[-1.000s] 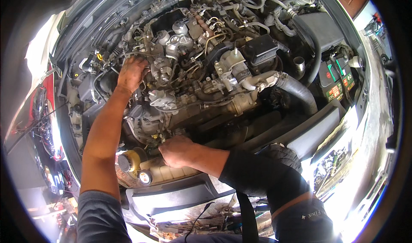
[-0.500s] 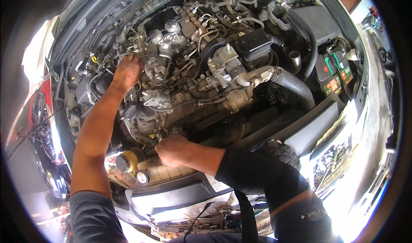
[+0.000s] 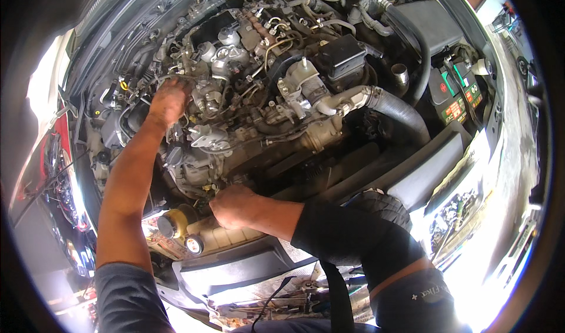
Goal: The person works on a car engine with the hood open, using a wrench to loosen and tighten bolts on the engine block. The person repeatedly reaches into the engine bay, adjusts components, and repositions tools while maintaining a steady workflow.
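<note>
An open car engine bay spreads out before me, with a grimy metal engine (image 3: pixel 247 115) in its middle. My left hand (image 3: pixel 169 105) reaches in at the engine's left side, back upward and fingers curled down among the parts. Its fingertips are hidden, so what they grip cannot be made out. Low at the engine's front edge, my right hand (image 3: pixel 234 208) is closed like a fist beside hoses and fittings. Whatever it holds is covered by the hand. Just left of it are a yellowish reservoir with a dark cap (image 3: pixel 172 223) and a small round white-topped cap (image 3: pixel 194 244).
A battery (image 3: pixel 454 95) stands at the right, near a thick grey hose (image 3: pixel 401 116). A black box (image 3: pixel 341 56) sits behind the metal housing. Newspaper and tools (image 3: pixel 306 292) lie at the near edge. The dark front panel (image 3: pixel 235 269) runs below my right forearm.
The view has shifted slightly. My left hand has turned a little and its fingers sit deeper among the parts. My right hand stays closed in nearly the same place.
</note>
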Demonstrator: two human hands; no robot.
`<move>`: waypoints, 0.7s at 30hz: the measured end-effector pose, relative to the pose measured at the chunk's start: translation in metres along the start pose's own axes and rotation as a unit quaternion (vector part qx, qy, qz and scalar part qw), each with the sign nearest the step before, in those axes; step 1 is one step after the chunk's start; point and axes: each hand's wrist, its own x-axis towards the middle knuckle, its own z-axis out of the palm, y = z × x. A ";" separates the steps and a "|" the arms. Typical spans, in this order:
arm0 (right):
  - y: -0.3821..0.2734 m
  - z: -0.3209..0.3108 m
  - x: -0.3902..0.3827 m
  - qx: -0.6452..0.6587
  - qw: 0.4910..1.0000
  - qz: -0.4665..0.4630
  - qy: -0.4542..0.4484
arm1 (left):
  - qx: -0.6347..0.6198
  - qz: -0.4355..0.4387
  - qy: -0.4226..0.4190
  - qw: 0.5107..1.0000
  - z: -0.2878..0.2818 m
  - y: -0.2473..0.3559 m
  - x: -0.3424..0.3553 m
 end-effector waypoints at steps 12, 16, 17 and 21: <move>-0.003 -0.004 -0.003 -0.012 1.000 0.005 -0.012 | -0.231 -0.262 0.021 0.937 0.028 0.010 -0.021; -0.003 -0.007 -0.003 -0.008 1.000 -0.005 -0.029 | -0.223 -0.352 0.085 0.905 0.038 0.032 -0.025; -0.003 -0.007 -0.004 -0.005 1.000 -0.008 -0.022 | -0.223 -0.376 0.068 0.897 0.039 0.034 -0.022; -0.002 -0.007 -0.005 -0.003 1.000 -0.008 -0.016 | -0.237 -0.405 0.051 0.882 0.043 0.039 -0.018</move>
